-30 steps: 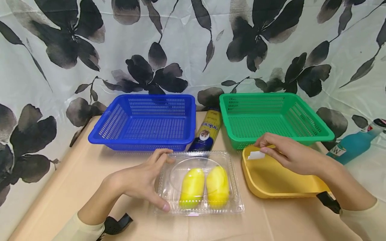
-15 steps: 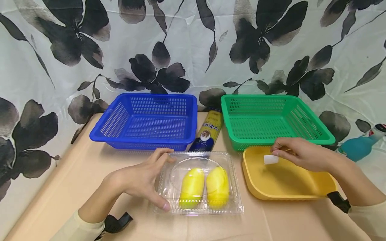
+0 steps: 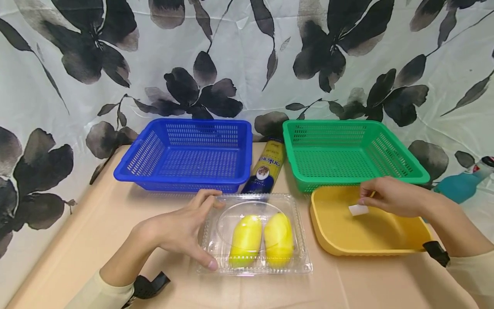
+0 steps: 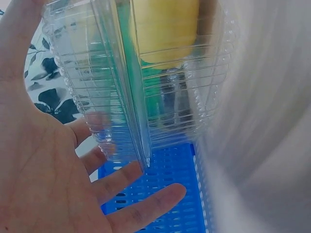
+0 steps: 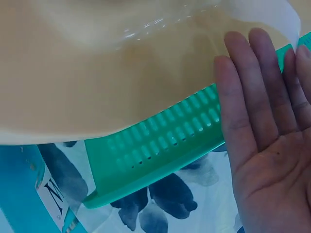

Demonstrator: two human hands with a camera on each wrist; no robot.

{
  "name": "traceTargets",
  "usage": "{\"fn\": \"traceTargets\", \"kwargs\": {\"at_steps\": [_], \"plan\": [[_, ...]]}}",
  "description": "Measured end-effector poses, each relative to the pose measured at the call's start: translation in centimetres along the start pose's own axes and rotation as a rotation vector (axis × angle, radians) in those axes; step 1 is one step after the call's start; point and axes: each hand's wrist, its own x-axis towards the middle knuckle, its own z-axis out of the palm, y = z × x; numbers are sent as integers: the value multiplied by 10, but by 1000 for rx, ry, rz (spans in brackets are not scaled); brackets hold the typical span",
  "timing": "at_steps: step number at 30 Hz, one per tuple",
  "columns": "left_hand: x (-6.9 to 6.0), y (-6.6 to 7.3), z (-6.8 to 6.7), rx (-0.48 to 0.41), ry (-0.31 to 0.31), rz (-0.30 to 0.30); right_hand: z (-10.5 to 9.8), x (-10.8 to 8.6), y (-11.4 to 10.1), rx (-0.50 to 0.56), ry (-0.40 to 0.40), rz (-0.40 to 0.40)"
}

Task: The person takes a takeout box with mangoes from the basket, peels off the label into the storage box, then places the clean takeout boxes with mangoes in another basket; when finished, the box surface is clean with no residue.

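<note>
A clear lidded container (image 3: 254, 236) with two yellow mangoes (image 3: 245, 241) inside lies on the table. My left hand (image 3: 179, 231) rests along its left side, thumb near the front and fingers at the back; in the left wrist view the fingers of the left hand (image 4: 63, 170) are spread beside the ridged plastic (image 4: 136, 97). Over the yellow tray (image 3: 335, 246), my right hand (image 3: 397, 198) pinches a small white piece (image 3: 358, 210) between thumb and index finger. In the right wrist view the other fingers of the right hand (image 5: 272, 121) are extended.
Behind the container stands a blue basket (image 3: 185, 177), and a green basket (image 3: 359, 177) is behind the tray. A yellow-and-blue package (image 3: 268, 165) lies between them. On the far right is a bottle of blue liquid (image 3: 457, 186). A floral cloth (image 3: 247, 51) hangs behind.
My right hand has moved rightward over the yellow tray with the white piece, away from the tray's left rear corner. My left hand and the container have stayed in place.
</note>
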Motion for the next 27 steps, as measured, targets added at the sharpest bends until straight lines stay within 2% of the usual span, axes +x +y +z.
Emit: {"fn": "traceTargets", "kwargs": {"at_steps": [12, 21, 24, 27], "plan": [[0, -1, -2, 8, -4, 9, 6, 3, 4, -33, 13, -19], [0, -1, -1, -4, -5, 8, 8, 2, 4, 47, -89, -60], [0, -1, -1, 2, -3, 12, 8, 1, 3, 51, -121, -45], [0, 0, -1, 5, -5, 6, 8, -1, 1, 30, -128, 9]]}}
